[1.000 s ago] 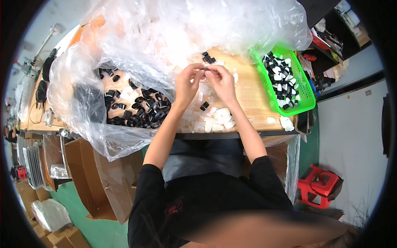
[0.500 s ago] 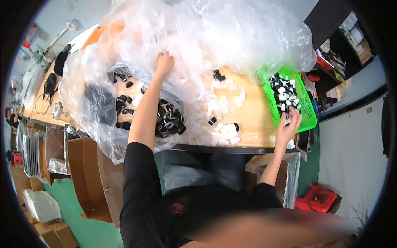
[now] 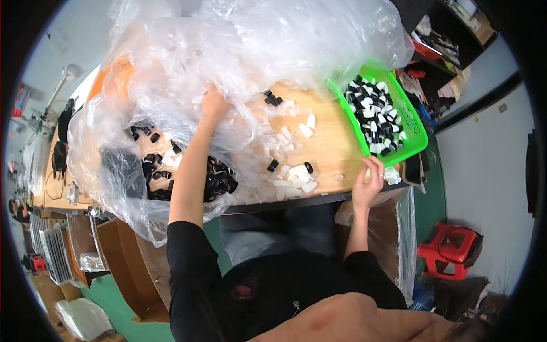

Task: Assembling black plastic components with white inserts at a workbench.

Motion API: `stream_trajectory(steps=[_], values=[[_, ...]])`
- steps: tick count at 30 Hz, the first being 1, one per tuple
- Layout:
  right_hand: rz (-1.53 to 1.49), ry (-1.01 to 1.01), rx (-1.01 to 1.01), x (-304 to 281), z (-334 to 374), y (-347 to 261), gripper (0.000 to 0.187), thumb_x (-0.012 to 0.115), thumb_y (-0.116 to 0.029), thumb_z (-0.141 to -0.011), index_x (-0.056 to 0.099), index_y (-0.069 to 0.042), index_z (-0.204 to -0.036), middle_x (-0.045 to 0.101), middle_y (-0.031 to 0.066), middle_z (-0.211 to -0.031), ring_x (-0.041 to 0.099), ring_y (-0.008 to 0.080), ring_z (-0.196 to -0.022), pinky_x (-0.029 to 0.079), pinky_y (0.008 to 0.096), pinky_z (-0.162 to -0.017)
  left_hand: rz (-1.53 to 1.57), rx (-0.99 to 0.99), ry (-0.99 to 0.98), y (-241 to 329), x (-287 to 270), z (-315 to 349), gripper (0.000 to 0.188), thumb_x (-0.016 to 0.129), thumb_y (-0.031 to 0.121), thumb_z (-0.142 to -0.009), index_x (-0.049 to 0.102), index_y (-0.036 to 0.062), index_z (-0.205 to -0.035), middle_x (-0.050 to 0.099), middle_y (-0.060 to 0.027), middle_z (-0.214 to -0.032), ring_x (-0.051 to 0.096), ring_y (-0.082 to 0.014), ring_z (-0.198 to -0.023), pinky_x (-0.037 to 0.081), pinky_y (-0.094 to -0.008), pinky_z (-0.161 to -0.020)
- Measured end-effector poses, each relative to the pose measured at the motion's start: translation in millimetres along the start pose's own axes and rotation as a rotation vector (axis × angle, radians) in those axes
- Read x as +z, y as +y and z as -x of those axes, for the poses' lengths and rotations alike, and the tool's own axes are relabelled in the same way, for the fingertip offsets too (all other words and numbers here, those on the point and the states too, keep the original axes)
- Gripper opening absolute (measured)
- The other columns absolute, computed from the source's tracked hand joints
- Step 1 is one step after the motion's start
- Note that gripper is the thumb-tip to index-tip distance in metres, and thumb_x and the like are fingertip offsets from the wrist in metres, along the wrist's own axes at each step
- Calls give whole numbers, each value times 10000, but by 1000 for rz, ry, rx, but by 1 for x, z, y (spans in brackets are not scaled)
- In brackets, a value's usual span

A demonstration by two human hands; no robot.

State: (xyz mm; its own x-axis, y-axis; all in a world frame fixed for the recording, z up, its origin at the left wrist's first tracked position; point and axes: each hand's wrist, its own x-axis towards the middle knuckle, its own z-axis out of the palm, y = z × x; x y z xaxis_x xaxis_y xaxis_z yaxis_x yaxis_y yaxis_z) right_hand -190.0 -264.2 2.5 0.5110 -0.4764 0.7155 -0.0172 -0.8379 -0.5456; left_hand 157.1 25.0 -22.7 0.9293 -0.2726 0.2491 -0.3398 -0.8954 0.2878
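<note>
**Left hand (image 3: 215, 104) up at the film (image 3: 268, 45), right hand (image 3: 368, 181) by the green basket (image 3: 414, 117)!**

Nearest, at 12 o'clock: white pieces (image 3: 298, 170) heaped by the table edge. Between 1 and 2, the right hand, fingers curled beside the basket's near end; holding anything? Can't tell! Black rings (image 3: 219, 182) lie at 10 to 11, inside the film's opening. Black and white parts (image 3: 373, 114) fill the basket at 1 o'clock. Farther, at 11, the left hand's fingertips are lost in the film, so no call on their grip. A light pinch, film eased aside, should suit such small parts. Beyond, that billowing film is the obstacle, with orange plastic (image 3: 121, 73) behind it at 10 to 11.
</note>
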Motion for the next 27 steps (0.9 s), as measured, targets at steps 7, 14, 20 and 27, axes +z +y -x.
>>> stream_trajectory(steps=[7, 14, 20, 27], values=[[-69, -242, 82, 4, 22, 7, 165, 574, 50, -862, 646, -7, -998, 597, 136, -996, 594, 308, -939, 464, 375, -836, 278, -55, 311, 19, -32, 11, 196, 687, 186, -779, 672, 10, -865, 666, -229, -842, 643, -403, -854, 509, -463, -749], [-28, -516, 101, 22, 24, -17, 213, 513, -74, -947, 593, -28, -1139, 561, 189, -1112, 560, 370, -1036, 439, 423, -885, 715, 166, 161, 136, -31, 94, 119, 636, 144, -832, 678, 41, -872, 643, -228, -867, 618, -383, -832, 483, -449, -759], [-311, -607, 179, 70, 27, -24, 211, 443, -5, -938, 539, 9, -1126, 549, 222, -1062, 528, 407, -1013, 424, 447, -880, 802, 273, 79, 200, 20, 146, 187, 579, 174, -910, 663, 8, -902, 646, -216, -813, 623, -379, -759, 491, -438, -705], [-119, -519, 68, 79, 8, -4, 110, 491, 54, -845, 498, -2, -939, 511, 201, -919, 512, 389, -898, 405, 463, -806, 908, 280, -110, 176, -21, 161, 199, 519, 151, -970, 645, 0, -996, 643, -223, -898, 623, -387, -825, 485, -419, -731]])
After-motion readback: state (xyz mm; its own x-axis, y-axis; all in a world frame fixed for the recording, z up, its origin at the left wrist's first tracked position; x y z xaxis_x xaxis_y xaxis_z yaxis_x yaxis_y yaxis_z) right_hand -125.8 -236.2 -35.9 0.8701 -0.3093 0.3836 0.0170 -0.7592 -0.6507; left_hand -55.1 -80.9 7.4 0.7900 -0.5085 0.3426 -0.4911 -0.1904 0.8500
